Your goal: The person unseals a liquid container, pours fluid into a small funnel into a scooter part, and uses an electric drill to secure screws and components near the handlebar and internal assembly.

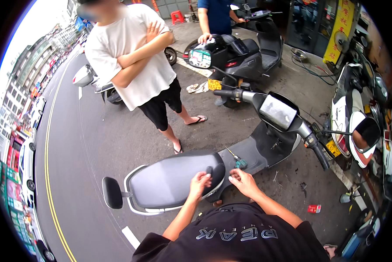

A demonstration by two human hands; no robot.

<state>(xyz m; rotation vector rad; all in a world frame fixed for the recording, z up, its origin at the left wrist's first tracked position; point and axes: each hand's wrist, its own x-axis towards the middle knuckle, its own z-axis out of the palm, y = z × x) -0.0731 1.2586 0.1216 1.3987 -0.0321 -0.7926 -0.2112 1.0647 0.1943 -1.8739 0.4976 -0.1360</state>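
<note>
An electric scooter stands crosswise in front of me, its long grey seat (169, 177) to the left and its handlebar (278, 111) to the far right. At the seat's front end my left hand (199, 184) has its fingers closed by a small dark rounded piece (209, 170), which seems to be pinched at the fingertips. My right hand (244, 182) is just right of the seat's front edge, fingers curled together; what they hold, if anything, is too small to make out. Beyond it a screwdriver (240, 163) with a teal handle lies on the grey footboard (252, 153).
A person in a white shirt (135, 52) stands beyond the seat with arms folded. Another person in dark blue (215, 17) touches a black scooter (244, 48). More scooters (357, 122) line the right. A red can (314, 208) lies on the ground; the road (69, 174) runs along the left.
</note>
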